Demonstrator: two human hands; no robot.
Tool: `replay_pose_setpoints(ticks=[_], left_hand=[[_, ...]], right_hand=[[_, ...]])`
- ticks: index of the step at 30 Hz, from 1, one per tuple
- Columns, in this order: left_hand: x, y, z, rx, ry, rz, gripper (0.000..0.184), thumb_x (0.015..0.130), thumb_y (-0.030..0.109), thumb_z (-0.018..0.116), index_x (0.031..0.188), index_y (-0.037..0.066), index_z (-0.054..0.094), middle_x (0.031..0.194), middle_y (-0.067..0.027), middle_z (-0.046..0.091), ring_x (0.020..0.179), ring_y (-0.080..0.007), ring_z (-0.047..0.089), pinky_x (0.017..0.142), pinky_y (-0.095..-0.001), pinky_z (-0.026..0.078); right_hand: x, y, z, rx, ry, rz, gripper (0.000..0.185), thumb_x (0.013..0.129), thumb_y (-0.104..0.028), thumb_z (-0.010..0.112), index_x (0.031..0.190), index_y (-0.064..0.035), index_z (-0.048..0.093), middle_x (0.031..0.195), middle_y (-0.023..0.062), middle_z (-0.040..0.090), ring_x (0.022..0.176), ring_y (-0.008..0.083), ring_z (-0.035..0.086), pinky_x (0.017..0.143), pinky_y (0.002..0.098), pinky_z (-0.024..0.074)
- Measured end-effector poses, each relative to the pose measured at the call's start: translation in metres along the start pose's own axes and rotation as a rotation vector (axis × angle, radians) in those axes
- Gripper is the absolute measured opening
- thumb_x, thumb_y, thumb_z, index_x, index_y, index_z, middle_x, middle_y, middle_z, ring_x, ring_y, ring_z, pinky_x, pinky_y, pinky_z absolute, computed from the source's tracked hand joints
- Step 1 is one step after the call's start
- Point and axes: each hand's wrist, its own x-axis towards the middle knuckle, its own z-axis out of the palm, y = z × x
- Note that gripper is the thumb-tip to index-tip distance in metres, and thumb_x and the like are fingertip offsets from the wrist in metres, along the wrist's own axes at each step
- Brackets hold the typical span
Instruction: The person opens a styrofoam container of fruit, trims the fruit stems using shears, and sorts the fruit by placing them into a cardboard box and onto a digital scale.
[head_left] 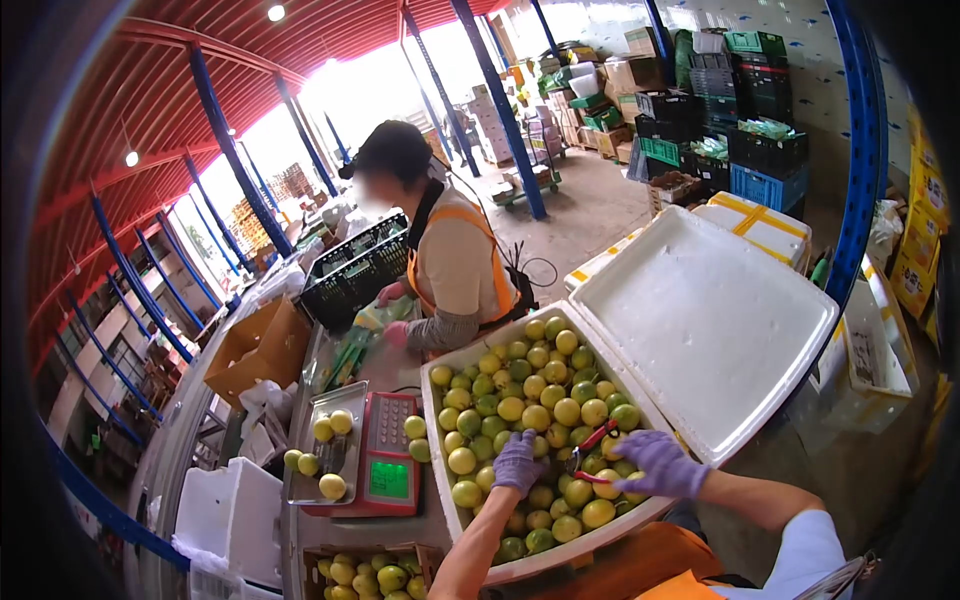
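A white foam box (437, 440) holds many round yellow-green fruits (510, 408). My left hand (520, 464), in a purple glove, reaches down into the pile. Its fingers and thumb curve around one fruit (541, 447), partly covered by the glove. On the right side of the box, my right hand (662, 464), gloved in purple too, grips red-handled snips (598, 436). Their handles are spread apart and the blade end points left, just above the fruits. The foam lid (705, 330) lies tilted against the box's right side.
Left of the box stands a red scale (388, 440) with fruits on its metal tray (318, 487). A cardboard box of fruit (370, 577) sits below it. Across the table, another person (455, 240) handles a bag beside a black crate (350, 270). A blue post (855, 150) rises at right.
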Motion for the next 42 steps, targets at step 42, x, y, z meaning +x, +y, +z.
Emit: replay_pose_setpoints(ticks=[42], left_hand=[[-0.055,-0.046,-0.056,-2.599,0.155,-0.433,0.04,0.089,0.024,0.068,0.121,0.004,0.057,0.113,-0.0156,0.063,0.1,-0.0314,0.064,0.078,-0.0434,0.059]], right_hand=[[0.088,-0.002,0.002,-0.024,-0.278,0.145,0.057,0.067,-0.039,0.08,0.109,-0.0047,0.062,0.106,0.0154,0.057,0.099,0.0322,0.061,0.089,0.0418,0.0489]])
